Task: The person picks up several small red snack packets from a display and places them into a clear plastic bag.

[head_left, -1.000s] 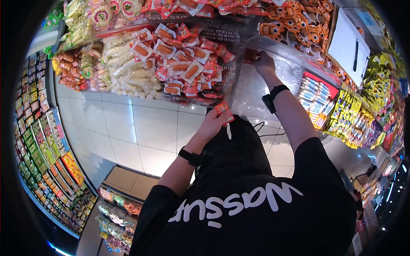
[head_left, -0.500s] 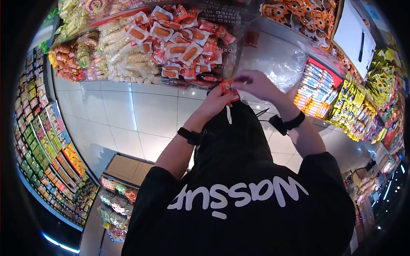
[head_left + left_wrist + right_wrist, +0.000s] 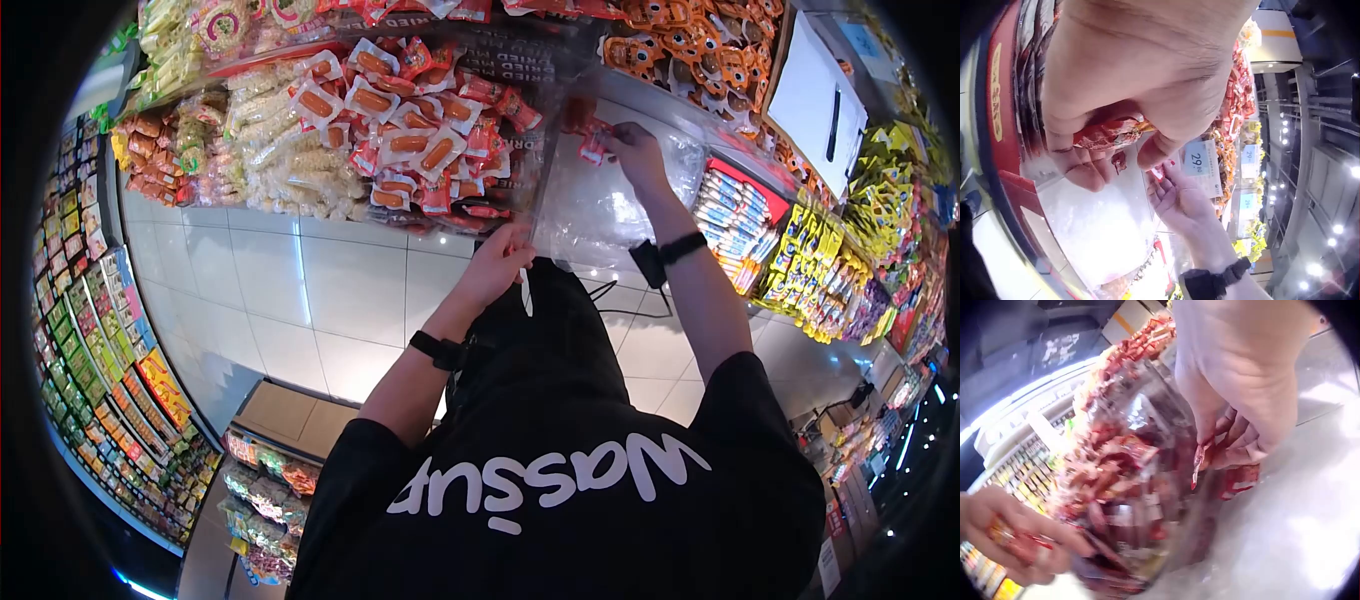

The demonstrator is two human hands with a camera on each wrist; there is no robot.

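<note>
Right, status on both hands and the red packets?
Left hand grips red packaging; right hand pinches small red packet over pale compartment, another packet close by. Nothing visibly blocks it.

Upper centre of the head view: packets (image 3: 407,144) red and white. Bottom centre: shirt (image 3: 570,545) black, lettering (image 3: 503,487) white. Left of centre: floor tiles (image 3: 262,268) pale grey with thin dark grid lines.

White slotted panel (image 3: 815,95), yellow packets (image 3: 808,258), pale tiled floor (image 3: 262,268), stocked shelves (image 3: 143,322)
</note>
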